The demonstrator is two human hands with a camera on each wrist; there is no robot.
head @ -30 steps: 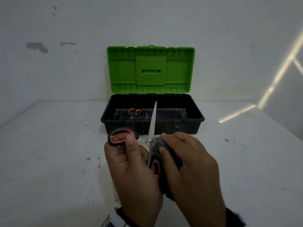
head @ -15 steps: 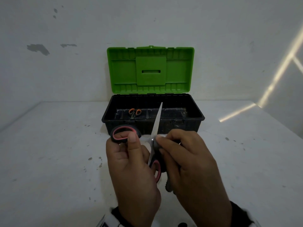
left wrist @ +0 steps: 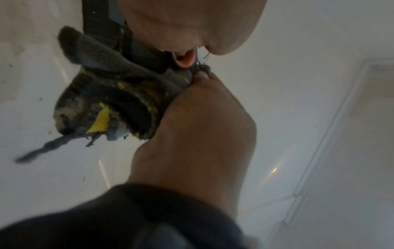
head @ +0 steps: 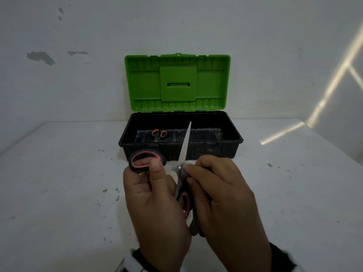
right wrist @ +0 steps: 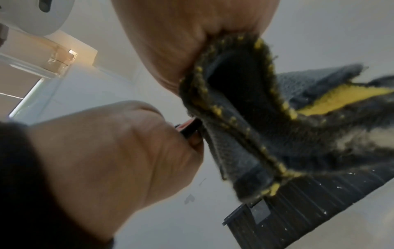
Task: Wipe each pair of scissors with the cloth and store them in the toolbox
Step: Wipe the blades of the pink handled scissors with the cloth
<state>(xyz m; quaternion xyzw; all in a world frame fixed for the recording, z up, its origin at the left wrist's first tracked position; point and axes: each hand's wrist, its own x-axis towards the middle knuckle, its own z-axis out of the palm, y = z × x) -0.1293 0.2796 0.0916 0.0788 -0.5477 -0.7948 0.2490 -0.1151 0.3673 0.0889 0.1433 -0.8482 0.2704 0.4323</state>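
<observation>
Black scissors with pink-lined handles (head: 183, 152) stand blade-up in front of the toolbox. My left hand (head: 151, 173) grips their upper handle loop (head: 146, 160), thumb on the rim. My right hand (head: 198, 173) holds a dark grey cloth with yellow stitching (head: 194, 225) and pinches it against the scissors at the pivot. The cloth (left wrist: 110, 94) hangs bunched below the hands in the left wrist view, and the cloth (right wrist: 255, 121) fills the right wrist view. Small orange-handled scissors (head: 159, 134) lie inside the black toolbox (head: 238, 142), at its left.
The toolbox's green lid (head: 177, 83) stands open against the white wall. The toolbox sits at the back of a white, speckled table (head: 59, 193). A toolbox wall (right wrist: 298, 210) shows close below the cloth in the right wrist view.
My right fingers with the cloth have slid left and up onto the scissors' pivot. The blade tilted slightly right, then partly back. The left hand's grip is unchanged.
</observation>
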